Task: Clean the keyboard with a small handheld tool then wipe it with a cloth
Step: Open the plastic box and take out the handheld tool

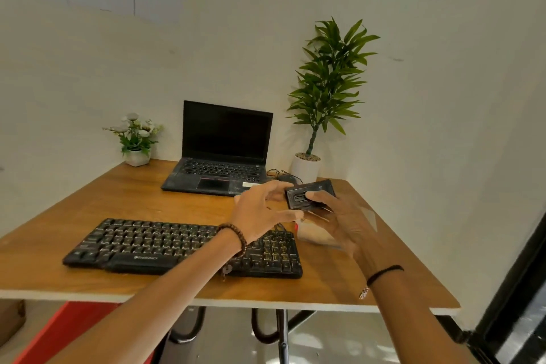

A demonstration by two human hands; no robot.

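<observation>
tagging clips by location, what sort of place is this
Probably a small office or home workspace: a wooden desk holds an open laptop and a black Zebronics keyboard, with a tall potted plant beside.

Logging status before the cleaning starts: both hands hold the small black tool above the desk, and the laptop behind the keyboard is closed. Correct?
No: the laptop is open, its screen dark, as the head view shows. The rest holds: the left hand and right hand hold the small black tool above the desk, the laptop behind the keyboard.
</observation>
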